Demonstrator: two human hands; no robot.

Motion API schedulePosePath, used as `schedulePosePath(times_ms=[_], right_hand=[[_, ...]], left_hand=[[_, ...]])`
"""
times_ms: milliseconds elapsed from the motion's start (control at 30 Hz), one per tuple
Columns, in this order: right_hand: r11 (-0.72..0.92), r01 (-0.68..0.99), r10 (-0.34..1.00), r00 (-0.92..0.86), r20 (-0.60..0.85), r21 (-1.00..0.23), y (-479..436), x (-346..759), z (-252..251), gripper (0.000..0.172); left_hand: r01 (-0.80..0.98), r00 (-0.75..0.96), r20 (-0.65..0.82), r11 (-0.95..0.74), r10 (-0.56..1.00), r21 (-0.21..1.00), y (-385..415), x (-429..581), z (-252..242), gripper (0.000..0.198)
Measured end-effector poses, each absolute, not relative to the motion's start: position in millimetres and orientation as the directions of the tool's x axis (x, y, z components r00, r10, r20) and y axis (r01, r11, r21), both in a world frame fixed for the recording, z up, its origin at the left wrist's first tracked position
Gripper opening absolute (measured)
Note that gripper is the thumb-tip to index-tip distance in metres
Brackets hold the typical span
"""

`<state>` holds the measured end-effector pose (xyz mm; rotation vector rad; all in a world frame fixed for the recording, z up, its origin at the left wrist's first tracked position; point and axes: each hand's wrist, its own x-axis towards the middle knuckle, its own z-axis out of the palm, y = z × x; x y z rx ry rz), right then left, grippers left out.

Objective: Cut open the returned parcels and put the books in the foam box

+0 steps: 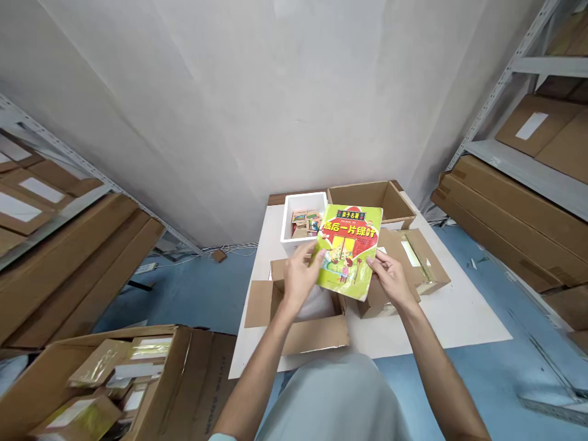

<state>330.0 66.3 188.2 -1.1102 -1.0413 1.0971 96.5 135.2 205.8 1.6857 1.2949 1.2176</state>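
A yellow-green children's book (351, 251) with a red title panel is held up, cover towards me, above the table. My left hand (301, 272) pinches its left edge, and my right hand (390, 275) grips the lower right edge with the thumb on the cover. Below the book and my left hand stands an open cardboard box (316, 334), its flaps spread, with something whitish inside. Behind, a white foam box (285, 223) contains several small colourful books or cards (304, 220), partly covered by the book.
An open carton (399, 205) stands at the table's back right, with a taped carton (425, 260) before it. The white table (468, 318) meets the wall. Lower left, a large carton (184, 373) holds several parcels. Loaded shelves (528, 177) flank both sides.
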Motion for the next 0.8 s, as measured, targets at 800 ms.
schedulePosePath(times_ms=[800], right_hand=[[0.410, 0.049, 0.886, 0.217, 0.411, -0.911, 92, 324, 186, 0.023]], left_hand=[[0.104, 0.281, 0.531, -0.576, 0.799, 0.811, 155, 30, 237, 0.014]])
